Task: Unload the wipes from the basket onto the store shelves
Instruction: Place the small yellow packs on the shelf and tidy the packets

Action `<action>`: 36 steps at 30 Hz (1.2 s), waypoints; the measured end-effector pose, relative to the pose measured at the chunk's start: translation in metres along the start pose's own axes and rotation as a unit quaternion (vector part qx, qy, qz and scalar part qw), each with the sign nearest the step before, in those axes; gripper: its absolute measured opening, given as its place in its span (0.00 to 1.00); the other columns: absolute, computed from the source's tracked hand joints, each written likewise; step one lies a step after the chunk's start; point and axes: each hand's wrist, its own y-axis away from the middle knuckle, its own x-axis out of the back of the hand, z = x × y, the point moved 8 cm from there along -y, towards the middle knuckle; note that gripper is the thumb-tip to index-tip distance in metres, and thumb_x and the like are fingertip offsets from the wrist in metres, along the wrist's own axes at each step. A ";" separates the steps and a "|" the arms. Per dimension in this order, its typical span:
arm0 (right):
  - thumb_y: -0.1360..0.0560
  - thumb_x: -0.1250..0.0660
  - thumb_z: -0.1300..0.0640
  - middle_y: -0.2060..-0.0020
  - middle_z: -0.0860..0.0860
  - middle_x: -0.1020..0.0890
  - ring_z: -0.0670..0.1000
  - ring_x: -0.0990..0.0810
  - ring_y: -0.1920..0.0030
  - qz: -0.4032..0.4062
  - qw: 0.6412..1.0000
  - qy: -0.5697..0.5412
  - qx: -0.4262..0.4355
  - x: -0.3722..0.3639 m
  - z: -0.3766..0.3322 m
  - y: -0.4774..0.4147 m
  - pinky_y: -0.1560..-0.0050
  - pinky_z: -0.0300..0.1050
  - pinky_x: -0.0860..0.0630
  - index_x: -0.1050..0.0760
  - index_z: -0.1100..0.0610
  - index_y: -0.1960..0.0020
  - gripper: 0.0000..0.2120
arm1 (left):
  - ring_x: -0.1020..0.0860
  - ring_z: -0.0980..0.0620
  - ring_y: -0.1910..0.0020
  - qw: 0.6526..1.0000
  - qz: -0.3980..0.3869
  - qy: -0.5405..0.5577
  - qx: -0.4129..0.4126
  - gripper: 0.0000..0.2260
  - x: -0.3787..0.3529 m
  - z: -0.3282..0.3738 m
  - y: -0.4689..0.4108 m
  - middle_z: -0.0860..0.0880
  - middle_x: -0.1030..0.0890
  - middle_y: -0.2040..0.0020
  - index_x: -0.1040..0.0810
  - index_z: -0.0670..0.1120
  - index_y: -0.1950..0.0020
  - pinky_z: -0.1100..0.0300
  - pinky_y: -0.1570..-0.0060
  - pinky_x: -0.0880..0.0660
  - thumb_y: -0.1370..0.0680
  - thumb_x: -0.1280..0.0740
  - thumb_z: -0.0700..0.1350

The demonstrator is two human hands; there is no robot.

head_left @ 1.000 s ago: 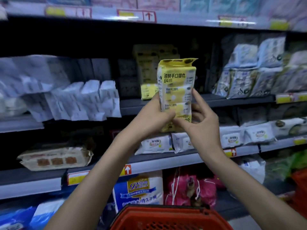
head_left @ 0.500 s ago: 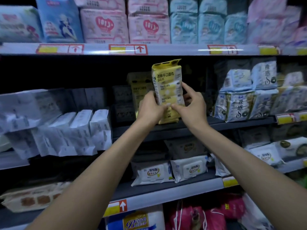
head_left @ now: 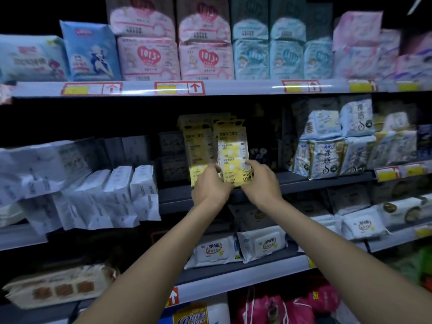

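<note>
A yellow and white pack of wipes (head_left: 232, 150) stands upright on the dark middle shelf (head_left: 315, 180), held at its lower part by both hands. My left hand (head_left: 210, 185) grips its lower left edge. My right hand (head_left: 260, 181) grips its lower right edge. Directly to its left stands a matching yellow pack (head_left: 198, 148), with more of the same behind it. The basket is out of view.
White wipe packs (head_left: 121, 195) lean on the shelf at the left. Blue-white packs (head_left: 327, 155) are stacked at the right. Pink and blue packs (head_left: 205, 57) fill the top shelf. Flat white wipe packs (head_left: 261, 244) lie on the shelf below my arms.
Both hands carried the yellow pack forward and down onto the middle shelf beside the matching packs. The view has tilted upward, and the red basket has left the frame.
</note>
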 end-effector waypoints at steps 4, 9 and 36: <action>0.26 0.27 0.63 0.31 0.54 0.26 0.58 0.23 0.37 -0.056 0.996 0.064 -0.003 0.012 -0.005 0.011 0.50 0.47 0.24 0.31 0.50 0.23 0.33 | 0.18 0.50 0.52 0.998 -0.041 -0.027 -0.029 0.23 0.008 0.003 0.022 0.53 0.17 0.50 0.27 0.52 0.31 0.53 0.58 0.21 0.23 0.24 0.50; 0.24 0.26 0.54 0.29 0.55 0.29 0.58 0.25 0.33 -0.092 0.993 0.072 0.012 0.030 -0.015 0.036 0.43 0.48 0.24 0.34 0.51 0.22 0.33 | 0.19 0.47 0.43 0.990 -0.052 -0.107 -0.079 0.23 0.025 0.005 0.049 0.52 0.18 0.40 0.29 0.53 0.27 0.51 0.51 0.20 0.21 0.29 0.52; 0.32 0.23 0.36 0.18 0.58 0.54 0.62 0.62 0.18 -0.392 0.898 0.198 -0.026 -0.060 0.114 0.284 0.19 0.59 0.55 0.62 0.47 0.17 0.61 | 0.40 0.40 0.18 0.908 -0.205 -0.313 -0.186 0.42 -0.073 -0.164 0.230 0.45 0.38 0.17 0.46 0.58 0.15 0.35 0.23 0.40 0.27 0.51 0.74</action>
